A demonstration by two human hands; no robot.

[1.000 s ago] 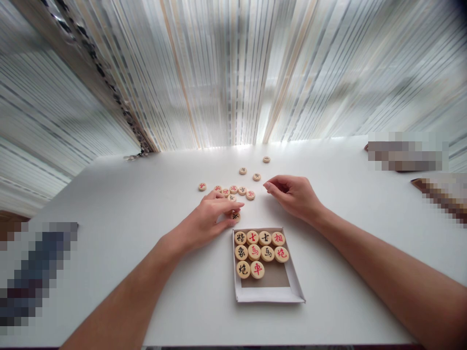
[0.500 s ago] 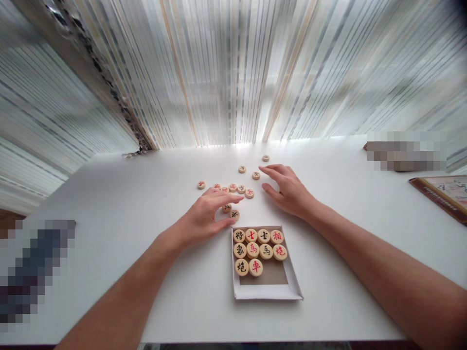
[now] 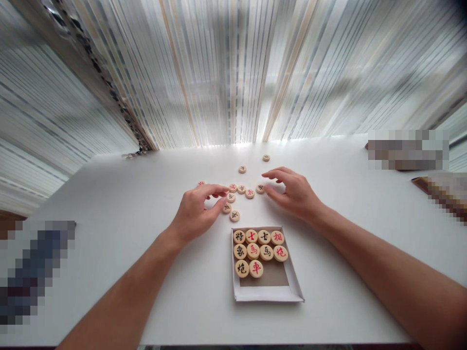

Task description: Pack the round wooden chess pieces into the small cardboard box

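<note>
Loose Chinese chess pieces, round and pale wood with red or black characters, lie on the white table. My left hand [image 3: 200, 210] reaches over the left of this group, thumb and fingers apart, its tips close to a black-marked piece [image 3: 230, 197] and another black-marked piece [image 3: 226, 208]. Its fingers partly cover a red-marked piece [image 3: 201, 184]. My right hand [image 3: 292, 194] is spread open, with the thumb tip beside or touching a black-marked piece [image 3: 260, 188]. Nearer me, a shallow white box [image 3: 264, 292] holds several pieces, face up in rows, such as a red chariot [image 3: 256, 269].
Two black-marked pieces, one farther back [image 3: 266, 158] and one in front of it [image 3: 242, 169], lie apart. Striped curtains [image 3: 233, 73] hang along the table's [image 3: 120, 204] far edge. A blurred dark item [image 3: 36, 267] lies left; blurred flat items [image 3: 440, 197] lie right.
A black-marked piece by my right hand has come nearer to me, into line with the others. My left hand has drawn slightly left, uncovering one black-marked piece and hiding two red ones.
</note>
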